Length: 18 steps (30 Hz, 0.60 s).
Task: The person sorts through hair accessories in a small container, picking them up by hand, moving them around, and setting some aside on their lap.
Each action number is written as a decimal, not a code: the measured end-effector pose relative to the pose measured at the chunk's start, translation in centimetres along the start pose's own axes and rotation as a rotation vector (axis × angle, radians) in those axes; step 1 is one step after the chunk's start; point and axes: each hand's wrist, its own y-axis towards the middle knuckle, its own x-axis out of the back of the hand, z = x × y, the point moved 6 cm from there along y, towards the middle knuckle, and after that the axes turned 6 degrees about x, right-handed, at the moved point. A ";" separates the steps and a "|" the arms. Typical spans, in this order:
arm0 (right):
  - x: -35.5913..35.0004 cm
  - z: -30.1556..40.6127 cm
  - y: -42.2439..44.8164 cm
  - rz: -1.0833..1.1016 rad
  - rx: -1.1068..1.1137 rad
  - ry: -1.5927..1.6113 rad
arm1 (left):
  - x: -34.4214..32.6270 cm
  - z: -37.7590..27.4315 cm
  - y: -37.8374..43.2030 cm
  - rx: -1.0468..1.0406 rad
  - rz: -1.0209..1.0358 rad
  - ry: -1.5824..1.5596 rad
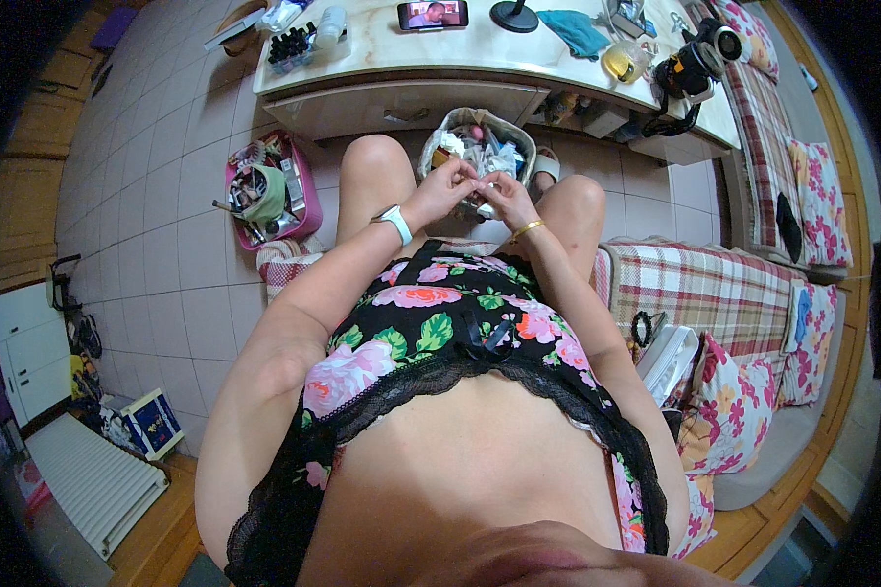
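Note:
My left hand, with a pale watch strap at its wrist, meets my right hand between my knees. Thumbs and fingers of both are pinched together and their tips touch. Whether a small thing lies between the fingertips cannot be made out. A gold bracelet circles my right wrist. Just beyond and below the hands stands a lined waste bin, filled with crumpled white tissue and wrappers. The hands hide its near part.
A pink basket of small items stands on the tiles to the left. Ahead, a marble-topped table bears a phone, several dark bottles, a teal cloth and a glass teapot. Plaid-covered seating lies at right.

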 end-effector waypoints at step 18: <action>-0.9 1.3 -0.4 0.062 -0.006 0.199 | 1.7 1.4 0.5 -0.019 -0.129 0.023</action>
